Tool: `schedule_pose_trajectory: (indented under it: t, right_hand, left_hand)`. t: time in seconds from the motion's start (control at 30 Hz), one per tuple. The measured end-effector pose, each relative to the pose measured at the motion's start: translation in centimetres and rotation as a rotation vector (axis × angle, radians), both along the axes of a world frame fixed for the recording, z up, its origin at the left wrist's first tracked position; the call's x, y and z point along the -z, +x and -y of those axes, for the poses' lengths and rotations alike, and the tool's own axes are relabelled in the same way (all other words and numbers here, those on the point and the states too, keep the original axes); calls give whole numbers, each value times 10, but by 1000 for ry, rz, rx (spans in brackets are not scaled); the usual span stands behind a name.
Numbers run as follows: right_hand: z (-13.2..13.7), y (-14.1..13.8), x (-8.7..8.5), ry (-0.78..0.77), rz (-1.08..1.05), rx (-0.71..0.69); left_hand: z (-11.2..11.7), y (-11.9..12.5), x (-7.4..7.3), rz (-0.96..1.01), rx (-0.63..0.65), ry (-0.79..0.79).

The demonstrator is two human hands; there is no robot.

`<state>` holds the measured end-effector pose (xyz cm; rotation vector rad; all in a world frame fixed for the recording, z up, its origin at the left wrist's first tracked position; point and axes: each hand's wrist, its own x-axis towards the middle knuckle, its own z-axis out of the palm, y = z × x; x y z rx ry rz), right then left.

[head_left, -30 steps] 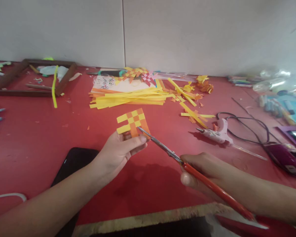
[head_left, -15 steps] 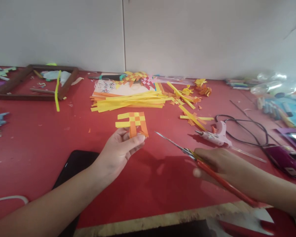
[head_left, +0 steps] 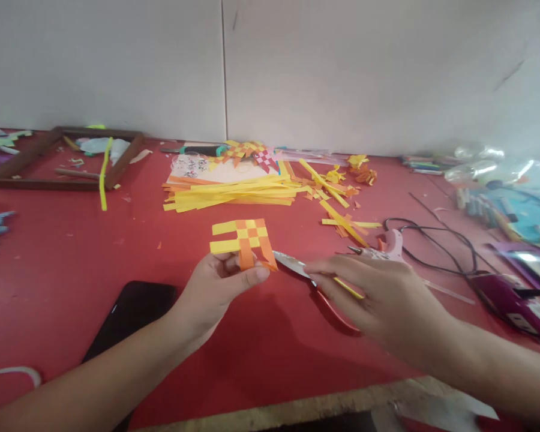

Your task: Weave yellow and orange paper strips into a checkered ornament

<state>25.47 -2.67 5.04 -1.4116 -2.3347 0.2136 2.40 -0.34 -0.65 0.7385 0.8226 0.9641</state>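
Observation:
My left hand (head_left: 216, 288) pinches a small woven square of yellow and orange paper strips (head_left: 243, 237) by its lower edge and holds it upright over the red table (head_left: 63, 252). To its right, my right hand (head_left: 378, 294) reaches left with fingers stretched out, lying over red-handled scissors (head_left: 292, 264). The scissors rest low on the table with their blade tip pointing at the woven square, almost touching it. Their red handle (head_left: 337, 318) shows under my palm.
A pile of yellow and orange paper strips (head_left: 234, 192) lies behind, with scraps to its right. A pink glue gun (head_left: 389, 243) and black cable (head_left: 436, 237) sit right, with a purple device (head_left: 508, 288) beyond. A black phone (head_left: 130, 312) lies near left, a wooden frame (head_left: 49, 180) far left.
The scissors came away from the woven square, swung right, then came down onto the table near the square. My right hand went from gripping them to lying stretched over them. My left hand barely moved.

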Motion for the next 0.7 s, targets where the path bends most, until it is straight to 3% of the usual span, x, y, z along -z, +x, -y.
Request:
schedule_pose_trajectory:
  t: [0.13, 0.3, 0.4, 0.5, 0.57, 0.6, 0.7]
  right_hand:
    - [-13, -42, -3, -25, -362, -43]
    - [-27, -58, 8, -135, -465, -103]
    - [-32, -56, 13, -143, -488, -68]
    - [-44, -45, 22, -73, -382, 79]
    - [-56, -33, 29, -73, -166, 182]
    - [-63, -27, 33, -111, -26, 207]
    - [-77, -12, 40, -157, 79, 230]
  left_hand:
    - [3, 1, -3, -5, 25, 56]
    - [2, 0, -3, -82, -149, -2]
    - [0, 0, -1, -108, -184, -15]
    - [-1, 1, 1, -71, -206, -51]
    - [0, 1, 2, -49, -206, -70]
    - [1, 1, 2, -45, -190, -72]
    - [3, 2, 3, -53, -145, -69]
